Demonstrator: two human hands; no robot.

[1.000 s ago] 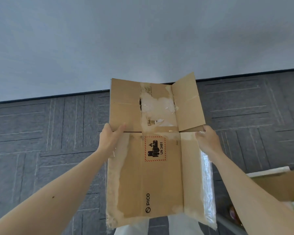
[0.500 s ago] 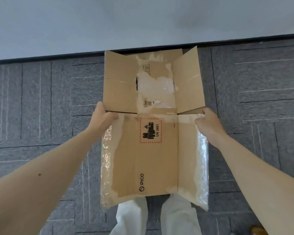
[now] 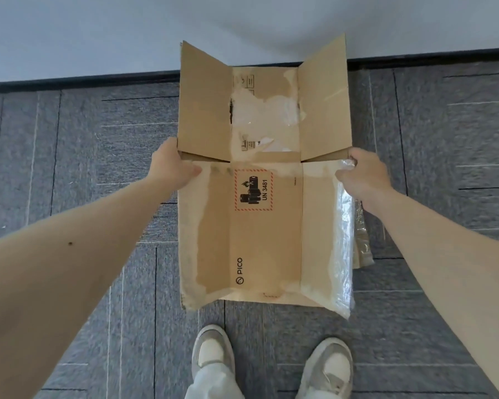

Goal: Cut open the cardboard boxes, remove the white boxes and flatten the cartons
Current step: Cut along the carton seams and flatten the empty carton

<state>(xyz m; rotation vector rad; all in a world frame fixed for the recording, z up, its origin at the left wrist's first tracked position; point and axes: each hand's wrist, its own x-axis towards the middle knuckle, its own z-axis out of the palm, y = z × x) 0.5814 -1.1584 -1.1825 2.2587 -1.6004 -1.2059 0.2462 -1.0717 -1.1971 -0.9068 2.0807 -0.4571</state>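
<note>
Now | PICO carton [image 3: 265, 231] held flat above the carpet [image 3: 69, 168] | left hand [image 3: 170, 168] grips its 9 o'clock edge, right hand [image 3: 363, 177] its 3 o'clock edge | looks light, bendy; best held by both sides

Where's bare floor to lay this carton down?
Bare carpet lies left of the carton, up to the skirting, and right of it past the right hand. Crowded: shoes below it, crumpled plastic film by its right edge.

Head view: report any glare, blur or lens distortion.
Head view: glare on the clear tape along the right edge of the carton; head view: the UN 3481 label reads sharp; head view: forearms swell toward the lower corners, wide-angle stretch.
</note>
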